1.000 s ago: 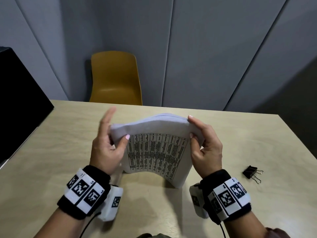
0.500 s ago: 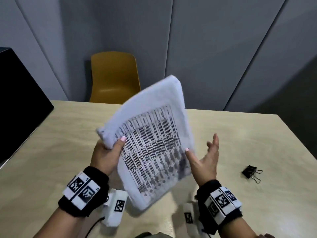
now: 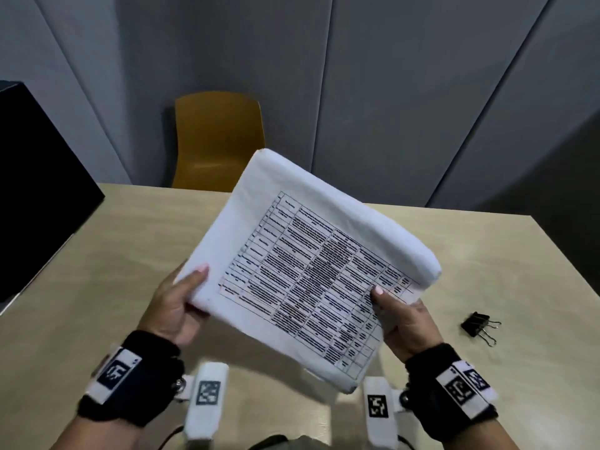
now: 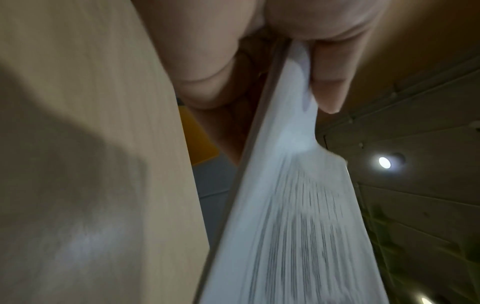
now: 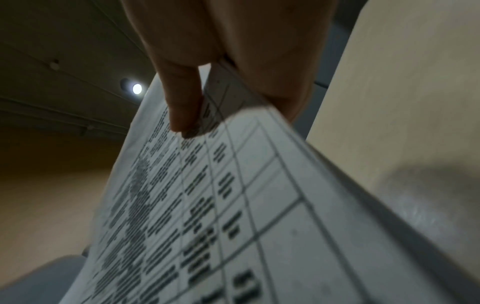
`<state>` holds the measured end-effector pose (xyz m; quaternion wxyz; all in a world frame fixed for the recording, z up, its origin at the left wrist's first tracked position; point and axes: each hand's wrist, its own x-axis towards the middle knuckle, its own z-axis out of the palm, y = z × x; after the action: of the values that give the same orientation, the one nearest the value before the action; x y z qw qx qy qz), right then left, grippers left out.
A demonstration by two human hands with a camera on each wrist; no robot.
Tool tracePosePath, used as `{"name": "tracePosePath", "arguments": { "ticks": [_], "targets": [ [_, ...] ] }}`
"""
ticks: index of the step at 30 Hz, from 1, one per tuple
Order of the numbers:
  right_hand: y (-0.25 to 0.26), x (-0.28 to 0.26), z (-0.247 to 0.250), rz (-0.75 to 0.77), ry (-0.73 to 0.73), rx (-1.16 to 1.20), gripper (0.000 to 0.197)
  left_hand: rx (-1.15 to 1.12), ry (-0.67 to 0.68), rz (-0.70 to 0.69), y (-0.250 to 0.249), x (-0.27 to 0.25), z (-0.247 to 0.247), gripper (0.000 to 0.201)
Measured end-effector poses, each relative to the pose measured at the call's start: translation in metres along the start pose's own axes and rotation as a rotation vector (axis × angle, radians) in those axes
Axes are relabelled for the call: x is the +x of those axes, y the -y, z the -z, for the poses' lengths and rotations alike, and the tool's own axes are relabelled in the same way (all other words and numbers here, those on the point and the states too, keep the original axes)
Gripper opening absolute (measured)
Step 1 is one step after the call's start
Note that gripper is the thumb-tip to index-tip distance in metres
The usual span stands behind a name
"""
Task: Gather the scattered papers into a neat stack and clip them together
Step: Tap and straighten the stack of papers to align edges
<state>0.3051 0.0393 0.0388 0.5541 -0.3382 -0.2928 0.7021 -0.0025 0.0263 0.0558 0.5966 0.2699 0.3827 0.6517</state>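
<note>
Both hands held the paper stack (image 3: 302, 271) up above the desk (image 3: 130, 254), tilted so one corner pointed down toward the person. The left hand (image 3: 175, 306) had a closed grip on the stack's left corner, thumb on the printed top sheet and fingers (image 4: 205, 82) curled underneath. The right hand (image 3: 406, 323) pinched the right edge, its thumb pressed on the printed table. The far edge of the stack curled over in a thick roll. A black binder clip (image 3: 479, 324) lay on the desk, well apart to the right of the right hand. An orange chair (image 3: 217, 138) stood behind the desk.
</note>
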Motion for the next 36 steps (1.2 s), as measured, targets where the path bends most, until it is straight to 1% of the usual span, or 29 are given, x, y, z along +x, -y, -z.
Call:
{"name": "tracePosePath", "arguments": {
  "ticks": [1,2,3,4,5,6,7,8,9,11,12,13,14,16,17,18,20,21,22,25,27,28,30,31,33,34,36],
  "targets": [
    [0.003,-0.002,0.005,-0.001,0.002,-0.037,0.053,0.003,0.037,0.015,-0.009,-0.002,0.003,0.048],
    [0.005,-0.004,0.01,0.002,0.005,-0.08,0.053,0.03,0.079,0.035,-0.014,-0.003,0.01,0.045],
    [0.007,-0.004,0.014,0.006,0.001,-0.144,0.058,0.075,0.125,0.08,-0.02,-0.004,0.013,0.051],
    [0.008,-0.004,0.014,0.013,-0.001,-0.232,0.059,0.16,0.18,0.111,-0.023,-0.005,0.016,0.062],
    [0.007,-0.005,0.012,0.027,0.002,-0.324,0.051,0.28,0.203,0.12,-0.024,-0.006,0.015,0.068],
    [0.006,-0.004,0.01,0.043,0.007,-0.401,0.035,0.413,0.215,0.089,-0.018,-0.005,0.018,0.068],
    [0.003,-0.004,0.007,0.058,0.006,-0.457,0.02,0.519,0.196,0.053,-0.014,-0.005,0.015,0.058],
    [0.0,-0.003,0.002,0.082,-0.008,-0.509,0.015,0.558,0.153,0.011,-0.006,-0.002,0.015,0.036],
    [-0.003,-0.002,-0.002,0.118,-0.035,-0.552,0.021,0.568,0.109,-0.041,-0.003,-0.003,0.008,0.014],
    [-0.008,0.0,-0.007,0.189,-0.089,-0.591,0.029,0.604,0.062,-0.149,0.007,0.001,0.008,0.031],
    [-0.009,0.0,-0.009,0.214,-0.115,-0.601,0.03,0.606,0.057,-0.172,0.01,0.003,0.008,0.028],
    [-0.01,0.001,-0.01,0.234,-0.129,-0.609,0.031,0.627,0.047,-0.187,0.008,0.002,0.006,0.021],
    [-0.01,0.002,-0.009,0.251,-0.134,-0.615,0.032,0.65,0.062,-0.197,0.007,0.001,0.006,0.02],
    [-0.007,0.003,-0.008,0.289,-0.136,-0.63,0.04,0.69,0.073,-0.199,0.009,0.002,0.01,0.038],
    [-0.005,0.003,-0.008,0.296,-0.137,-0.637,0.046,0.691,0.06,-0.199,0.011,0.002,0.011,0.041],
    [-0.004,0.003,-0.006,0.293,-0.136,-0.631,0.047,0.679,0.034,-0.186,0.015,0.001,0.013,0.038],
    [-0.004,0.004,-0.008,0.283,-0.143,-0.617,0.041,0.646,-0.046,-0.152,0.021,-0.001,0.01,0.024],
    [-0.004,0.004,-0.01,0.281,-0.142,-0.619,0.039,0.651,-0.083,-0.156,0.023,-0.002,0.007,0.018],
    [-0.005,0.004,-0.012,0.278,-0.144,-0.618,0.037,0.67,-0.093,-0.19,0.023,-0.003,0.002,0.017],
    [-0.001,0.006,-0.016,0.299,-0.147,-0.583,0.034,0.69,-0.088,-0.267,0.016,0.0,-0.007,0.022],
    [-0.002,0.008,-0.014,0.302,-0.155,-0.594,0.03,0.668,-0.067,-0.277,0.011,0.001,-0.003,0.024],
    [-0.003,0.008,-0.013,0.295,-0.164,-0.618,0.027,0.656,-0.057,-0.274,0.011,0.003,-0.001,0.029],
    [-0.009,0.007,-0.012,0.269,-0.174,-0.665,0.03,0.67,-0.072,-0.224,0.015,0.003,0.002,0.039],
    [-0.011,0.007,-0.013,0.262,-0.17,-0.687,0.033,0.647,-0.106,-0.191,0.016,0.001,0.0,0.036],
    [-0.013,0.007,-0.018,0.264,-0.184,-0.702,0.042,0.623,-0.169,-0.185,0.017,-0.003,-0.009,0.022],
    [-0.012,0.008,-0.019,0.261,-0.196,-0.684,0.045,0.617,-0.181,-0.201,0.017,-0.004,-0.015,0.02],
    [-0.008,0.009,-0.023,0.254,-0.209,-0.625,0.043,0.582,-0.186,-0.237,0.012,-0.004,-0.025,0.022]
  ]
}}
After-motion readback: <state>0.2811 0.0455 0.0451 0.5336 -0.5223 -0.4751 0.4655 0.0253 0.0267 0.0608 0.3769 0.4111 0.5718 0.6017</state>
